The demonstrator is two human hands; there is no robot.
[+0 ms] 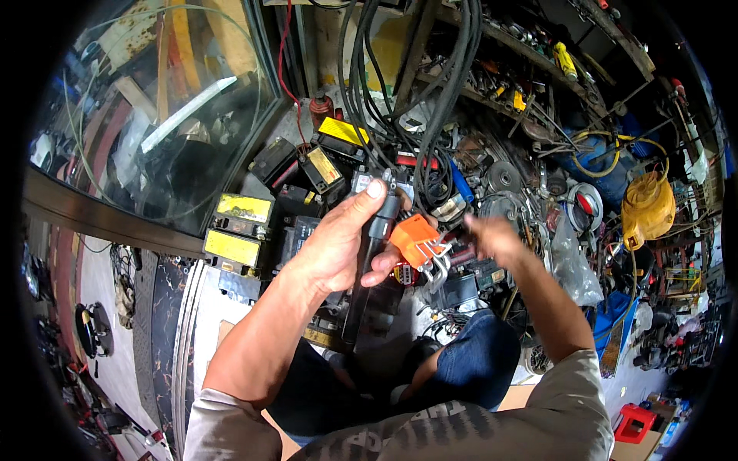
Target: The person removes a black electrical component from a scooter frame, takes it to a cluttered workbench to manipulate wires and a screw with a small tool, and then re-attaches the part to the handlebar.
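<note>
Left hand point(338, 242) grips black rod point(361, 284), long axis near vertical; right hand point(492, 238) blurred, grip indeterminate. Yellow-labelled batteries point(234, 230) lie left.

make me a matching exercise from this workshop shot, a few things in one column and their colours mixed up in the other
Things:
1. hex key holder by the left hand
2. stool on the floor
3. battery tops beside the glass case
4. knee of the trousers

Colours:
A. blue
B. yellow
C. orange
D. red

Pairs: 1-C, 2-D, 3-B, 4-A
</note>
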